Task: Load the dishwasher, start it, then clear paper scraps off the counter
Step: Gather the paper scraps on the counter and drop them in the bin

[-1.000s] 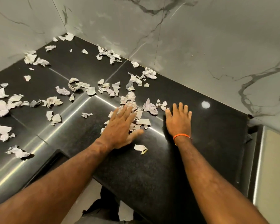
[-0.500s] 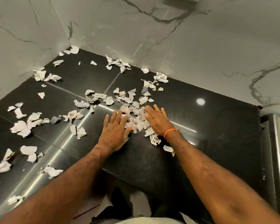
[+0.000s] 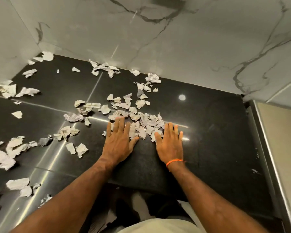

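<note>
Both hands lie flat, palms down, on the black polished counter [image 3: 208,132] at the centre of the frame, fingers straight and released, grasping nothing. The left hand [image 3: 118,142] has its fingers held close together and pointing toward the top of the frame; its fingertips touch the lower edge of a dense cluster of paper scraps [image 3: 141,121], and its thumb spreads out to the right beneath a few pieces. The right hand [image 3: 170,143], with an orange band [image 3: 174,161] at the wrist, lies just to the right of that cluster; its thumb and index finger touch the nearest scraps, while the other fingers rest on bare stone. The cluster fills the gap between the two hands and extends above the fingertips toward the marble-patterned wall [image 3: 175,39]. More torn and crumpled scraps are scattered across the upper middle and the whole left side of the counter, well apart from either hand, with several lying along the wall joint and in the upper-left corner. The counter to the right of the right hand shows a round light reflection [image 3: 182,97]. A pale panel with a metal edge [image 3: 267,145] runs down the right side of the frame.
</note>
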A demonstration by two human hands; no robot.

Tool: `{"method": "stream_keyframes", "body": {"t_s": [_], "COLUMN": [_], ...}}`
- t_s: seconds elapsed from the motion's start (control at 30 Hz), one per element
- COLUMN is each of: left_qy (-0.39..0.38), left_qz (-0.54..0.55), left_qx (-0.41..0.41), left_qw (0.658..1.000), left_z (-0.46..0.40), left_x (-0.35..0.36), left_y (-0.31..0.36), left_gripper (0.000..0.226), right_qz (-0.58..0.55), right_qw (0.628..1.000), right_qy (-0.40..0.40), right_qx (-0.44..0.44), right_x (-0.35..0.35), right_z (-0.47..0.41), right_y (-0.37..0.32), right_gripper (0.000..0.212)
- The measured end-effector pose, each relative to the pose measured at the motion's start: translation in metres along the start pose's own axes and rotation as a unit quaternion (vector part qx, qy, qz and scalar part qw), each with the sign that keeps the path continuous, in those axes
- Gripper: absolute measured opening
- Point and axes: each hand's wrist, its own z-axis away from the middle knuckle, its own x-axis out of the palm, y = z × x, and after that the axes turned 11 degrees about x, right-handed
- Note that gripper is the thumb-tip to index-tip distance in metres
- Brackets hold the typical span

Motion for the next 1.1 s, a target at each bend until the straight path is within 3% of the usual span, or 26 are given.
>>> {"method": "stream_keyframes", "body": {"t_s": [0.07, 0.2, 0.27, 0.33, 0.47, 0.5, 0.57, 0.63, 0.67, 0.8, 0.87, 0.97, 1.1], "left_qy": [0.018, 0.026, 0.027, 0.016, -0.018, -0.022, -0.024, -0.041, -0.051, -0.075, -0.079, -0.069, -0.049], "left_qz": [-0.006, 0.01, 0.023, 0.031, 0.015, 0.014, 0.024, 0.033, 0.038, 0.048, 0.057, 0.05, 0.039], "left_qx": [-0.047, -0.103, -0.099, -0.084, -0.047, -0.039, -0.04, -0.031, -0.026, 0.006, 0.036, 0.072, 0.046], "left_qw": [0.999, 0.994, 0.994, 0.996, 0.999, 0.999, 0.999, 0.998, 0.998, 0.996, 0.995, 0.994, 0.997], "left_z": [0.007, 0.017, 0.019, 0.02, 0.007, 0.002, -0.015, -0.024, -0.032, -0.075, -0.096, -0.123, -0.138], "left_x": [-0.004, -0.012, -0.013, -0.013, -0.011, -0.014, -0.02, -0.027, -0.029, -0.027, -0.027, -0.025, -0.028], "left_y": [-0.021, -0.047, -0.049, -0.048, -0.051, -0.053, -0.054, -0.055, -0.055, -0.058, -0.059, -0.059, -0.066], "left_gripper": [0.074, 0.078, 0.083, 0.092, 0.11, 0.111, 0.11, 0.106, 0.104, 0.095, 0.092, 0.09, 0.085], "right_qz": [-0.011, -0.08, -0.102, -0.055, -0.073, -0.08, -0.07, -0.042, -0.033, -0.091, -0.115, -0.082, -0.045], "right_qw": [1.0, 0.99, 0.993, 0.998, 0.976, 0.977, 0.991, 0.997, 0.998, 0.987, 0.986, 0.993, 0.965], "right_qy": [-0.007, -0.047, -0.021, -0.01, -0.023, 0.011, 0.066, 0.055, 0.037, 0.015, 0.047, 0.034, -0.019], "right_qx": [0.005, -0.105, -0.051, -0.023, -0.205, -0.199, -0.092, 0.028, 0.031, -0.131, -0.111, -0.076, -0.257], "right_x": [0.009, 0.021, 0.021, 0.023, 0.027, 0.025, 0.02, 0.013, 0.014, 0.023, 0.016, 0.007, 0.012], "right_z": [-0.002, -0.022, -0.041, -0.052, -0.071, -0.083, -0.12, -0.142, -0.15, -0.175, -0.206, -0.261, -0.268], "right_y": [-0.036, -0.087, -0.093, -0.092, -0.1, -0.099, -0.095, -0.093, -0.097, -0.117, -0.118, -0.118, -0.128], "right_gripper": [0.074, 0.072, 0.071, 0.071, 0.062, 0.059, 0.06, 0.067, 0.069, 0.056, 0.053, 0.057, 0.048]}}
